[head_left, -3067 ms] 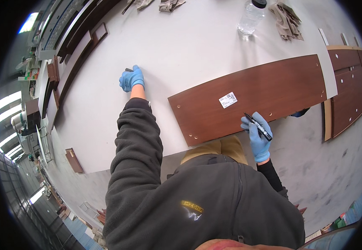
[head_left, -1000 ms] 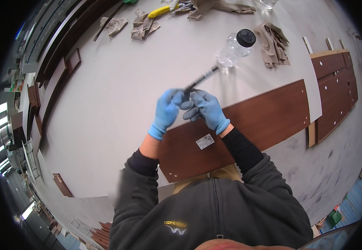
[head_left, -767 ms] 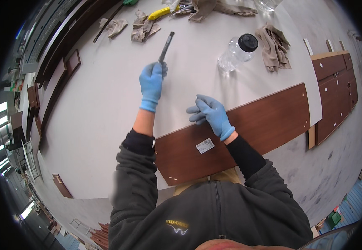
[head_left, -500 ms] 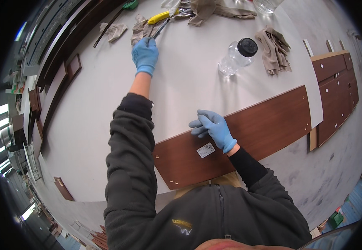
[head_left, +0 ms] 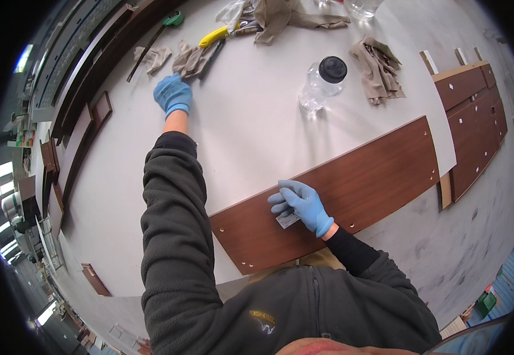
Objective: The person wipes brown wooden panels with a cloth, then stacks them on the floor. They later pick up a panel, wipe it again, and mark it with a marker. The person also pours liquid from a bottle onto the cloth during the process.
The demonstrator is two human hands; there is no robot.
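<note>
A blue glove covers my left hand (head_left: 173,96), which reaches over the white table beside the lower edge of a crumpled beige rag (head_left: 189,60). Its fingertips are hidden behind the back of the hand. A slim dark stick-like tool (head_left: 212,58), blurred, lies along the rag's right side, apart from that hand. My right hand (head_left: 304,207), also gloved in blue, hovers at or rests on the reddish-brown wooden board (head_left: 375,171); contact is unclear. Its fingers are loosely spread with nothing in them, partly covering a white label (head_left: 288,220). Drilled holes show near the board's ends.
A clear bottle with a black lid (head_left: 322,83) stands beyond the board, near another beige rag (head_left: 378,70). Farther off lie a yellow-handled cutter (head_left: 212,36) and a green-ended rod (head_left: 150,44). Brown panels (head_left: 473,127) are at right; dark strips (head_left: 79,151) line the left edge.
My left hand has let go of the slim tool and moved left and nearer to me, beside the rag. The view has shifted slightly. My right hand now covers more of the label.
</note>
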